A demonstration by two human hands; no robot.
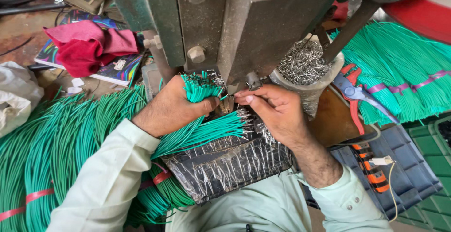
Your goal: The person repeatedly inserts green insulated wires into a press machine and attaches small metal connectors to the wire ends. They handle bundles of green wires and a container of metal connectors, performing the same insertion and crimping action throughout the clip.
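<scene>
My left hand (171,107) grips a bundle of green wires (199,87) with metal tips pointing up, right under the grey press machine (253,20). My right hand (275,112) pinches something small at the machine's base, fingertips close to the left thumb; the item is too small to make out. More green wires with metal ends (211,131) lie fanned across a foil-wrapped block (225,166) on my lap, below both hands.
A large heap of green wires (56,152) tied with red bands lies at left, another bundle (404,72) at right. A bag of small metal terminals (303,63) sits beside the machine. Red-handled cutters (354,93), a red cloth (89,46) and a green crate (432,166) surround the spot.
</scene>
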